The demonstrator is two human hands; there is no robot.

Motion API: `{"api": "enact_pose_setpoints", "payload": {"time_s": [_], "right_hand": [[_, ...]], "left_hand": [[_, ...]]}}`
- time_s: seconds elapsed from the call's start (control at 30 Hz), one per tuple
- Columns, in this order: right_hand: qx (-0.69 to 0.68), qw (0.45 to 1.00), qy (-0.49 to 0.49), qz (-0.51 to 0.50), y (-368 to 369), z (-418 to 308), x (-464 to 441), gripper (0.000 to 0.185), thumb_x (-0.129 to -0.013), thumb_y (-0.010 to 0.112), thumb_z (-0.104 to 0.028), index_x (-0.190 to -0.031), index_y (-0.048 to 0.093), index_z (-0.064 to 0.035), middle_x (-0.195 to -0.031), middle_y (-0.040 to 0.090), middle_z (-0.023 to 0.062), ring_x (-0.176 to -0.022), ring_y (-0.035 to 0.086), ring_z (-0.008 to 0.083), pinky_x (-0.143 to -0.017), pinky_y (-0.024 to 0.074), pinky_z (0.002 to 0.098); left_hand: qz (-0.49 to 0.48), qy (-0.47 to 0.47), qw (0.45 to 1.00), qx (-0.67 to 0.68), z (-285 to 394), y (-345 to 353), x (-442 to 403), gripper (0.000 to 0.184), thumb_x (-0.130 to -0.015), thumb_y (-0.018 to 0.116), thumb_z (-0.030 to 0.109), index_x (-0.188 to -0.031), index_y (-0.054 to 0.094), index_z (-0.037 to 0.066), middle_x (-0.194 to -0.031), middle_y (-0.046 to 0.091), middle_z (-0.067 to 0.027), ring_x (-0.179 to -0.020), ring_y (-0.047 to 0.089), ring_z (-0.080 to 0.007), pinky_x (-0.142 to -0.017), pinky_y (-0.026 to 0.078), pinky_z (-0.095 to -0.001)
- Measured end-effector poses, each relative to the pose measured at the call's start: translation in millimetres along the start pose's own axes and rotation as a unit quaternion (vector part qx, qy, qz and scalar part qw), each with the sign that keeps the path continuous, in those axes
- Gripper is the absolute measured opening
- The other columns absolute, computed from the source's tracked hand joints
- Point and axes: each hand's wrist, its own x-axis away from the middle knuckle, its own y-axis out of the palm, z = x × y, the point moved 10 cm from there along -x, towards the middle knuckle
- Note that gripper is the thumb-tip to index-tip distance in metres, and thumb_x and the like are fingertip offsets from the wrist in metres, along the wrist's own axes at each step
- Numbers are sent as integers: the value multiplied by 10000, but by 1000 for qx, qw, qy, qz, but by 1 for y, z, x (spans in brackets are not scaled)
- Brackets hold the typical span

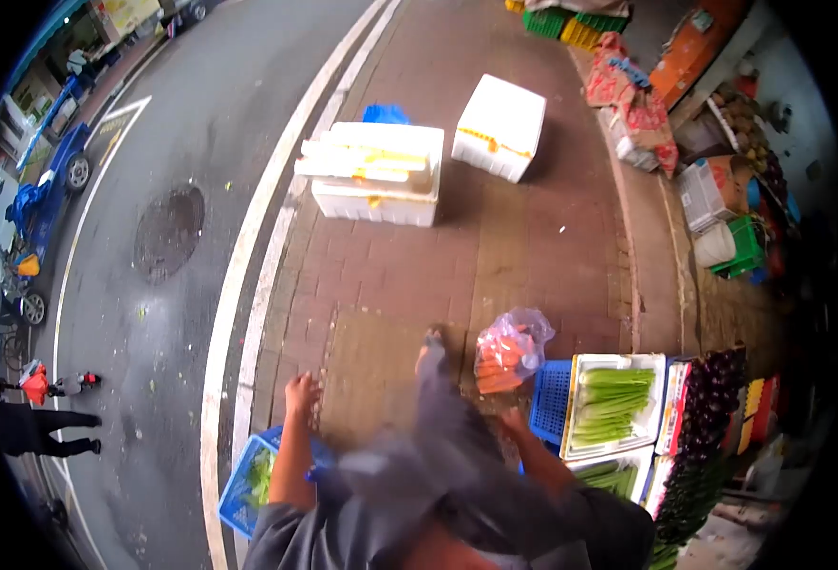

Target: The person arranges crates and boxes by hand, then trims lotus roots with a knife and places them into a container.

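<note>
My left hand (302,393) hangs over the brick pavement, its fingers loosely bent and a little apart, with nothing seen in them. Below it, beside my forearm, is a blue basket (238,483) with leafy greens (260,475) inside. My right hand (512,426) is low at my side, blurred, its fingers hard to make out. Just ahead of that hand lies a clear plastic bag of carrots (502,361) on the ground. To its right stand a blue crate (552,401) and a white foam box (585,364) of green celery-like stalks (613,407).
Ahead on the pavement (409,275) stand a stack of white foam boxes (376,195) and another closed foam box (499,128). Dark eggplants (713,399) line the stall at right. On the left runs a road with a manhole cover (169,233), a blue truck (63,176) and a person in dark clothes (34,427).
</note>
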Motion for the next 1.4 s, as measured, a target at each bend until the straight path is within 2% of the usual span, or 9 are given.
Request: {"api": "enact_pose_setpoints", "payload": {"time_s": [0.13,0.27,0.43,0.67,0.87,1.0,1.2,1.33,1.4], "right_hand": [[-15,905,-399,145,-59,-181,-84,195,-963,572,-208,-905,645,-38,-700,586,30,-452,513,152,-404,407,323],[-176,980,-88,27,-96,-305,-176,154,-968,596,-206,-997,636,-60,-742,609,26,-580,587,125,-470,448,271],[-148,975,-151,62,-121,-471,-260,374,-913,671,-213,-1192,619,31,-990,689,135,-753,668,187,-638,566,297],[-56,971,-232,9,-62,-632,-329,406,-921,682,-217,-1229,602,35,-940,665,74,-728,659,145,-654,567,282],[-107,986,-125,5,-38,-748,-394,514,-936,680,-351,-1273,570,21,-1044,675,133,-776,686,174,-725,554,297],[-107,993,-50,-1,-15,-804,-468,614,-949,595,-521,-1232,607,24,-1060,669,156,-873,686,197,-734,536,290],[191,974,-50,115,8,-822,-549,702,-906,574,-593,-1116,636,74,-1014,668,242,-825,687,290,-716,537,387],[127,991,28,-34,14,-846,-528,515,-890,580,-429,-1039,625,62,-979,664,234,-647,655,307,-665,540,410],[36,999,33,7,5,-848,-525,423,-886,569,-366,-1002,621,38,-908,654,191,-619,627,271,-621,531,406]], "left_hand": [[16,-49,998,-29,36,59,-28,449,-954,613,354,-1274,527,50,-1051,662,-125,-816,683,-266,-638,534,-389],[27,-124,991,-41,35,88,-43,396,-963,605,369,-1243,555,93,-950,658,-76,-746,658,-231,-603,513,-389],[65,-198,974,-91,62,121,-70,443,-949,612,346,-1267,570,40,-927,682,-103,-691,682,-257,-572,524,-381],[21,-195,971,-136,162,202,-210,452,-938,615,327,-1275,568,30,-992,688,-117,-810,703,-248,-622,531,-360],[-13,-170,979,-115,305,287,-326,447,-954,619,355,-1276,541,55,-1042,683,-103,-837,682,-212,-699,530,-358],[-27,-133,987,-87,381,326,-360,419,-962,625,324,-1273,539,57,-1048,682,-98,-839,682,-194,-712,529,-331],[18,-172,982,-81,404,329,-372,344,-944,635,275,-1165,600,13,-907,663,-50,-761,663,-156,-610,490,-268],[-7,-205,972,-118,389,325,-387,406,-959,620,320,-1246,548,41,-1027,672,-93,-824,682,-203,-685,522,-323],[-13,-200,972,-125,389,324,-391,415,-958,619,319,-1250,550,33,-1027,670,-95,-823,681,-204,-680,519,-323]]}}
